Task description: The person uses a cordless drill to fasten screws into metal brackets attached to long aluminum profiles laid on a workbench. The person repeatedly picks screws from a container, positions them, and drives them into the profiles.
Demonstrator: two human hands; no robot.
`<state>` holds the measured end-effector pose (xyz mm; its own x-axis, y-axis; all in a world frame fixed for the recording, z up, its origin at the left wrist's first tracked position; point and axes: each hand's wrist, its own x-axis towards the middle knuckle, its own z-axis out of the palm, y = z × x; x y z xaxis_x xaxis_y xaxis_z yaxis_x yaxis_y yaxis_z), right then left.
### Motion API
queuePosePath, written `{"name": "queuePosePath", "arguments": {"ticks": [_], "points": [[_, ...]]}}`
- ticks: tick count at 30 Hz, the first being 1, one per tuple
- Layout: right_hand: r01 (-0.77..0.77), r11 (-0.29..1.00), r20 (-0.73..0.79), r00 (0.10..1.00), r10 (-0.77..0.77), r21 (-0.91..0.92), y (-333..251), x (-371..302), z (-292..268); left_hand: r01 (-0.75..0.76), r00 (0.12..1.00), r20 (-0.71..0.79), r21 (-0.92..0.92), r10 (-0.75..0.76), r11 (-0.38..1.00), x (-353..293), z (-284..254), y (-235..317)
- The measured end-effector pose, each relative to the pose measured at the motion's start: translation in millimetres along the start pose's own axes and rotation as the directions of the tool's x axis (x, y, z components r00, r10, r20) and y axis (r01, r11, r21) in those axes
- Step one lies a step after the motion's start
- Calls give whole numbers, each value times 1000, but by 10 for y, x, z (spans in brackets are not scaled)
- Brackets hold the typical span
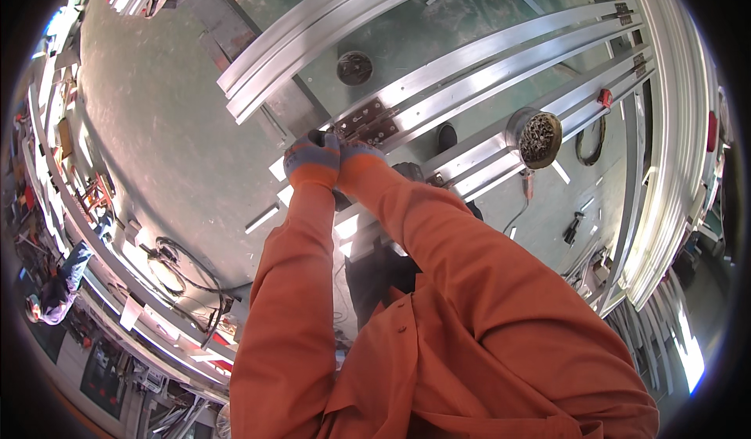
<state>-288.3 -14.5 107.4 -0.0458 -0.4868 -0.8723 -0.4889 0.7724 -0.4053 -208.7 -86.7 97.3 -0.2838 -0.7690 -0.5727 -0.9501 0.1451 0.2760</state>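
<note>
Both my hands wear grey gloves with orange cuffs and meet at the end of a silver metal profile (446, 98). My left hand (313, 157) is closed, its fingers curled around something too small to make out. Beside it, touching, my right hand (361, 156) is bent inward with its fingers drawn together; its fingertips and whatever they hold are hidden. Just beyond the hands, a dark brown hinge (368, 122) with several holes lies across the profiles.
A tin of screws (540, 138) stands on the profiles at right, near a small red tool (605, 98). Another round tin (354, 68) sits beyond the hinge. Long white profiles (313, 36) lie farther off. A corded orange tool (528, 185) hangs below the tin. A person (59, 294) is at far left.
</note>
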Motion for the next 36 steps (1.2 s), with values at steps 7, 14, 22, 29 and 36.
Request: {"name": "queuePosePath", "arguments": {"ticks": [7,14,22,29,36], "points": [[-20,1000,-40,999,21,19,33,103,215,-9,1000,13,-67,10,998,-76,-19,-59],[-5,999,-127,992,11,50,49,167,277,-37,999,-35,65,39,997,-4,46,-76],[-16,999,7,1000,16,-30,-45,-26,-7,-31,999,-15,8,31,999,45,29,-75],[10,1000,-83,996,-8,28,-82,-85,-94,3,1000,6,0,-3,1000,92,5,-24],[-25,1000,-23,999,25,-13,-13,9,-42,-6,1000,-6,9,6,1000,32,1,12]]}}
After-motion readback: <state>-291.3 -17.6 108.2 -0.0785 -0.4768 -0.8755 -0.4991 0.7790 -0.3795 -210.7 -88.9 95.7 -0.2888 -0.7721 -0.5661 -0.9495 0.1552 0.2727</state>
